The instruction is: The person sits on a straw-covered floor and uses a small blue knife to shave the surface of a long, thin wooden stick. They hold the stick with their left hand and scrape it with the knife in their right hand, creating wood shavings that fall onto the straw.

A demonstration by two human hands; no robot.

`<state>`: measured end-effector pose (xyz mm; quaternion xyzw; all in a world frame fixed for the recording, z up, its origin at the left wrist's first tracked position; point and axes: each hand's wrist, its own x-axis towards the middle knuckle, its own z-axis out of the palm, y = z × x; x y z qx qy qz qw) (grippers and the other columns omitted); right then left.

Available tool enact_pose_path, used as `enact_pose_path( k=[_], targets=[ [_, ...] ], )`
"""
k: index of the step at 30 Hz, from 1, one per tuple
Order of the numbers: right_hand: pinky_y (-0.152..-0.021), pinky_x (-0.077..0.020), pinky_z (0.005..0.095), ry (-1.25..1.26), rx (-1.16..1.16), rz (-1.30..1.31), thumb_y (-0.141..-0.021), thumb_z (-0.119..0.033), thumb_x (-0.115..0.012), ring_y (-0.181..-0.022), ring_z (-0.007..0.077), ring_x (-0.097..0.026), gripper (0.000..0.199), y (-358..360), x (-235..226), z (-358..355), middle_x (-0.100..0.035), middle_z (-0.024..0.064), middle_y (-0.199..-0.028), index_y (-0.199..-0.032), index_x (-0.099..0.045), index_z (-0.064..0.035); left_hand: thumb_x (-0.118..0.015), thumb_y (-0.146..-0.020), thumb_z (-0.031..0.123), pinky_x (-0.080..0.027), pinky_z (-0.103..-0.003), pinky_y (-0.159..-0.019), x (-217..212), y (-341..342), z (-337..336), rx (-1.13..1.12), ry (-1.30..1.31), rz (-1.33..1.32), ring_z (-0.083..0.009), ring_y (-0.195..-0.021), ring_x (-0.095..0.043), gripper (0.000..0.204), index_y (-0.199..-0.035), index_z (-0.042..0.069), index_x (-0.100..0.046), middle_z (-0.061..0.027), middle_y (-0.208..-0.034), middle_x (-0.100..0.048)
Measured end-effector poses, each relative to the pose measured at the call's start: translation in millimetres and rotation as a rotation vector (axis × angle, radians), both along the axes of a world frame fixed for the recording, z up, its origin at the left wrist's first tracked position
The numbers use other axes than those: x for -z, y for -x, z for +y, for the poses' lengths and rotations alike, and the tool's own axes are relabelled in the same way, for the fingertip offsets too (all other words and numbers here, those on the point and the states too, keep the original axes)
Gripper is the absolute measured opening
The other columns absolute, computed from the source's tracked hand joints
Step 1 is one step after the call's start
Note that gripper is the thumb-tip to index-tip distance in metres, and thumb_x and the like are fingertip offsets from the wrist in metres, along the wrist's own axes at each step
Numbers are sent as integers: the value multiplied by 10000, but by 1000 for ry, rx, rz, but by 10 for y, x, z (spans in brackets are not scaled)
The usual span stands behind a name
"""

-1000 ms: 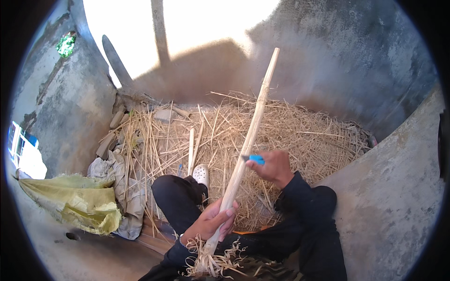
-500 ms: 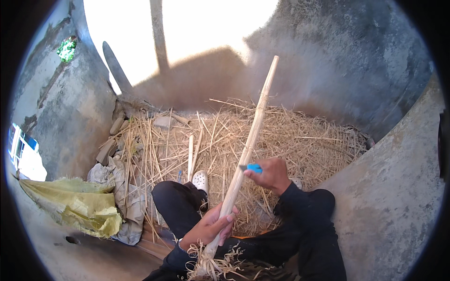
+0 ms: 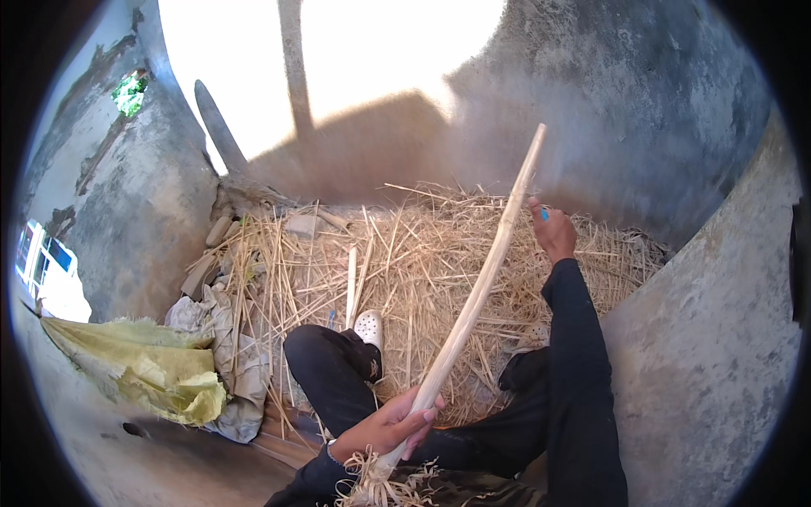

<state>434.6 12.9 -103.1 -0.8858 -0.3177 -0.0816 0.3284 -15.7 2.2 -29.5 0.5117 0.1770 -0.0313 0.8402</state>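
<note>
Left hand (image 3: 390, 425): closed around the lower end of a pale stick (image 3: 477, 291), just above curled shavings (image 3: 380, 482) at the lap. Stick: slants up and away over the knees. Right hand (image 3: 553, 232): closed on a blue tool (image 3: 544, 215), beside the upper shaft. Beyond: straw (image 3: 405, 253), white shoe (image 3: 369, 325), yellow sack (image 3: 144, 372), concrete wall (image 3: 642, 110). Advice: keep the low grip firm, strokes directed away from the legs.

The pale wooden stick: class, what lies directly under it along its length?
Under the stick lie loose straw and the person's dark trouser leg. The left hand wraps its lower end; the floor beneath the straw is covered.
</note>
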Motion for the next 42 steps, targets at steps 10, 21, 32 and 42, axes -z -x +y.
enact_pose_path(
  k=[10, 21, 32, 42],
  targets=[
    [-440, -416, 384, -113, -599, 58, -835, -731, -488, -425, 237, -555, 683, 1448, -410, -227, -527, 59, -471, -570, -614, -114, -460, -1014, 221, -368, -199, -428, -102, -73, 69, -118, -96, 26, -74, -416, -417, 272, -1199, 22, -444, 16, -560, -441],
    [-430, -424, 388, -25, -591, -81, -748, -759, -572, -430, 275, -565, 672, 1637, -412, -317, -495, 79, -446, -542, -575, -120, -434, -1024, 210, -390, -201, -436, -171, -170, 151, -77, -281, 26, -81, -427, -451, 268, -1219, 29, -400, 13, -576, -453],
    [-420, -402, 400, -60, -520, -136, -770, -768, -533, -411, 274, -537, 700, 1424, -346, -226, -501, 68, -455, -522, -544, -114, -446, -1019, 208, -408, -200, -448, -167, -108, 104, -39, -265, 8, -66, -465, -435, 270, -1221, 36, -392, 14, -611, -435],
    [-484, -424, 436, -68, -173, -147, -796, -785, -468, -477, 297, -571, 750, 254, -237, -145, -531, 99, -481, -572, -627, -87, -426, -1027, 210, -399, -199, -458, -133, -151, 20, 44, -225, -2, -59, -476, -439, 273, -1230, 30, -400, 20, -647, -431]
  ],
)
